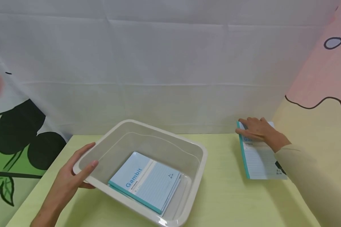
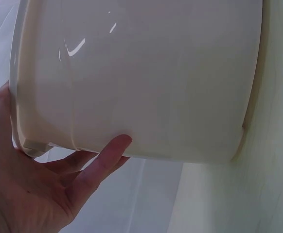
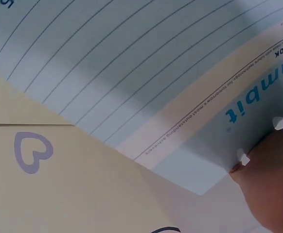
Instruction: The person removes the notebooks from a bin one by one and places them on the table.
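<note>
A white plastic basin [image 1: 197,176] stands at an angle in the middle of the table. My left hand [image 1: 74,171] grips its left corner, thumb over the rim and fingers on the outer wall; the left wrist view shows the basin's glossy outside [image 2: 146,87] above that hand. Inside the basin lies a small stack of light-blue Gambit notebooks [image 1: 147,181] with teal spines. Off to the right, my right hand [image 1: 255,129] holds another such notebook [image 1: 261,160] near its top, thumb at the teal spine. In the right wrist view, fingertips [image 3: 263,189] sit by the printed title.
The pale yellow-green table [image 1: 221,195] meets a white cloth backdrop [image 1: 164,69] at its far edge. A pink and cream printed panel [image 1: 315,126] rises close to the right arm. On the left is a panel with black and green drawings [image 1: 14,138].
</note>
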Motion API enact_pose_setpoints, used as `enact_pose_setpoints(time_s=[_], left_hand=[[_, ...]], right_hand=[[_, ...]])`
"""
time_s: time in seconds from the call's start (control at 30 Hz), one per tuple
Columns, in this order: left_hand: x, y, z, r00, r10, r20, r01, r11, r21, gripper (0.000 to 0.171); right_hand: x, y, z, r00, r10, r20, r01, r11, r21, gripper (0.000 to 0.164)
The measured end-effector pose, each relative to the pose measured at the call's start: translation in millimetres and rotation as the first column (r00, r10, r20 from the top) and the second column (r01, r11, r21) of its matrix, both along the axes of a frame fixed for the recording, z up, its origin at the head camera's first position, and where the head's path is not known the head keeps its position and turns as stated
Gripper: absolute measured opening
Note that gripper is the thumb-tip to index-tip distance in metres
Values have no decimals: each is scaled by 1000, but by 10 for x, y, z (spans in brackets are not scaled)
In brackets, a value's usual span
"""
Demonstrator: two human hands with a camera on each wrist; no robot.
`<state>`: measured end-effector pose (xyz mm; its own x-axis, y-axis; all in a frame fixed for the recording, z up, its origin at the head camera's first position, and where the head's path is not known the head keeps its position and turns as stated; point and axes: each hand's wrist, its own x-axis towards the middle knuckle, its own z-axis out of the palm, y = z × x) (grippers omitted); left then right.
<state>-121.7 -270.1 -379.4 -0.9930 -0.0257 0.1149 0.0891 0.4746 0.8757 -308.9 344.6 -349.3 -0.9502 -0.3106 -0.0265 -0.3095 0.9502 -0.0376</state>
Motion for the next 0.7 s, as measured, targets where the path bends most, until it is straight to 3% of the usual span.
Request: enact_pose_setpoints(time_s=[0.43,0.7], left_hand=[[-3,10,13,1000,5,26,-5,1000,0,64],[-2,14,24,1000,15,26,-15,1000,-3,63]], right_hand=[[40,52,-150,999,-18,29,19,1000,-17,77],[32,-120,10,1000,-8,22,12,988,-152,75]])
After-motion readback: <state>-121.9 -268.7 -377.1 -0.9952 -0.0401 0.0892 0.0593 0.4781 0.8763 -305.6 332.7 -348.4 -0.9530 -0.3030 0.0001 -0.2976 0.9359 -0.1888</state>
